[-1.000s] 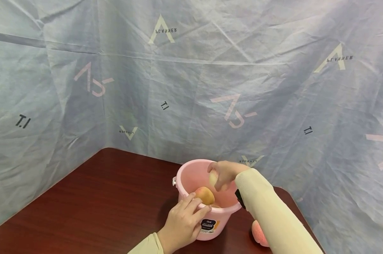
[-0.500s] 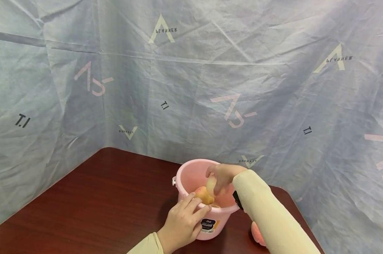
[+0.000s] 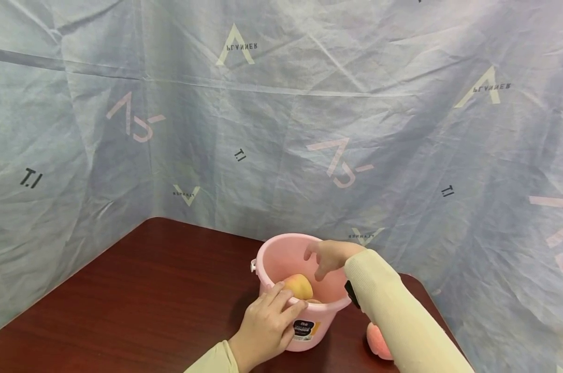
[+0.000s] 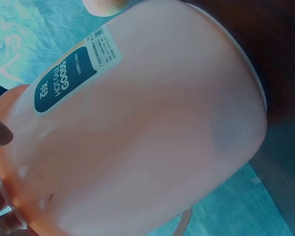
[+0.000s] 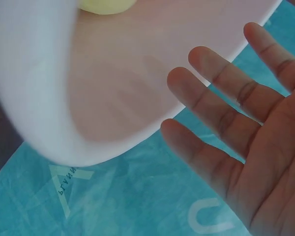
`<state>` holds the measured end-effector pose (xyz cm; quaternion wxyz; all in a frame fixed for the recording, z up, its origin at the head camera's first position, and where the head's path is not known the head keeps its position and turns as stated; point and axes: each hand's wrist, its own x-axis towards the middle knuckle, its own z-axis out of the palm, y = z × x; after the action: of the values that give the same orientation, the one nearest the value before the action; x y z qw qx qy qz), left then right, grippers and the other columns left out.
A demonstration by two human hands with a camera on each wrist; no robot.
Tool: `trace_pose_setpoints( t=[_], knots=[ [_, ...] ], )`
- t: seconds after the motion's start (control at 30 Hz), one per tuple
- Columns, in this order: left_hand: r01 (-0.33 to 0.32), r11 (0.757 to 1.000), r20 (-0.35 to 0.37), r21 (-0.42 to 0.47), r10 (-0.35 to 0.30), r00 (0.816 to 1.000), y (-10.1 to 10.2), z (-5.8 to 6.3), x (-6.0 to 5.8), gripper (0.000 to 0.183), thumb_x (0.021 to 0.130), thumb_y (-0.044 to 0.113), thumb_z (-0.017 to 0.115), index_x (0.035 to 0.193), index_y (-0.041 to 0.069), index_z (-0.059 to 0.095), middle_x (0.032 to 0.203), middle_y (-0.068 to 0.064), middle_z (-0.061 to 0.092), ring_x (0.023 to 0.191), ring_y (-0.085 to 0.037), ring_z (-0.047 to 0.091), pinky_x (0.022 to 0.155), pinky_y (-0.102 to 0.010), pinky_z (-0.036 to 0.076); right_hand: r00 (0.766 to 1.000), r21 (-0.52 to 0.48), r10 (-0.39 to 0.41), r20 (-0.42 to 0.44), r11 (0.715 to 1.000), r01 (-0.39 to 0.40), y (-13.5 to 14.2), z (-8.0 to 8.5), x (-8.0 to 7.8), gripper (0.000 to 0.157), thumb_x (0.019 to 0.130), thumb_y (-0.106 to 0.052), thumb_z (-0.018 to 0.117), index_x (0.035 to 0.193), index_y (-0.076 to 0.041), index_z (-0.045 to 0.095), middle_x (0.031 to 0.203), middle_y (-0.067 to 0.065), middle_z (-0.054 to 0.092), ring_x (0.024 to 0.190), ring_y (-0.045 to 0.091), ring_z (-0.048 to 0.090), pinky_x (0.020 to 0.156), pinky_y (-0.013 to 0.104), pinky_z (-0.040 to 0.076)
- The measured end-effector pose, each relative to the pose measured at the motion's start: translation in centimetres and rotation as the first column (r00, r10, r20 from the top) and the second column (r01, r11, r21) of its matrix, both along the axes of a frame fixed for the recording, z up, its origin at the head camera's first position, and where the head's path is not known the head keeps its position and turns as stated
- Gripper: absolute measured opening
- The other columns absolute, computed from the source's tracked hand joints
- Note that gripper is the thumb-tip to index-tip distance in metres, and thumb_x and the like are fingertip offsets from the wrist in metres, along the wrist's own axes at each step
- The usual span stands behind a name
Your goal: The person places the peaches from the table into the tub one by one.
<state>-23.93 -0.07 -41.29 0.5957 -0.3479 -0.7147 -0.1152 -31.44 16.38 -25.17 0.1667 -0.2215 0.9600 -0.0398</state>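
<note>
A pink bucket (image 3: 304, 331) stands on the table, with a yellow-and-red peach (image 3: 299, 286) inside near its front wall. Part of a second fruit (image 3: 314, 301) shows low behind the rim; the rest is hidden. My left hand (image 3: 264, 326) holds the bucket's near rim, its fingers hooked over the edge by the peach. In the right wrist view my right hand (image 5: 255, 123) has its fingers spread apart, nothing in them. The head view has this right hand (image 3: 330, 256) over the bucket's mouth, at the right side.
A pinkish-red peach (image 3: 379, 342) lies on the dark wood table (image 3: 136, 295) right of the bucket, partly covered by the right sleeve. Grey printed cloth (image 3: 272, 119) hangs behind the table. A white handle joint (image 3: 254, 265) sticks out at the bucket's left.
My right hand lowered a pale fruit into the bucket and let go of it; its fingers are now apart above. My left hand stays on the rim.
</note>
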Motion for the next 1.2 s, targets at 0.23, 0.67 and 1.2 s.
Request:
trace_pose_setpoints(
  t=[0.23,0.67,1.2],
  knots=[
    [-0.004,1.0,0.019,-0.007,0.004,1.0,-0.2,-0.1,0.1,0.044,0.06,0.016,0.056,0.102,0.02,0.068,0.097,-0.003,0.061,0.098,-0.026,0.064,0.079,-0.035,0.056,1.0,0.01,0.021,-0.024,1.0,-0.021,1.2,-0.1,0.4,0.047,0.076,-0.009,0.077,0.12,-0.012,0.06,0.107,0.012,0.062,0.098,0.025,0.059,0.082,0.04,0.052],
    [0.007,1.0,0.018,-0.021,-0.007,1.0,-0.3,0.3,0.0,0.044,0.059,0.015,0.056,0.102,0.02,0.068,0.096,-0.004,0.061,0.096,-0.026,0.064,0.081,-0.034,0.055,1.0,-0.001,0.001,-0.027,1.0,-0.001,3.2,0.1,1.4,0.044,0.076,-0.009,0.075,0.117,-0.009,0.06,0.103,0.012,0.061,0.093,0.025,0.059,0.078,0.039,0.053],
    [-0.005,1.0,0.022,-0.006,0.005,1.0,-0.3,0.5,0.1,0.044,0.061,0.016,0.055,0.102,0.02,0.069,0.097,-0.004,0.062,0.098,-0.026,0.064,0.079,-0.035,0.055,0.999,-0.029,-0.029,-0.03,0.999,0.028,5.2,0.7,1.7,0.039,0.078,-0.009,0.073,0.115,-0.005,0.062,0.102,0.013,0.061,0.089,0.025,0.057,0.077,0.04,0.051]
  ],
)
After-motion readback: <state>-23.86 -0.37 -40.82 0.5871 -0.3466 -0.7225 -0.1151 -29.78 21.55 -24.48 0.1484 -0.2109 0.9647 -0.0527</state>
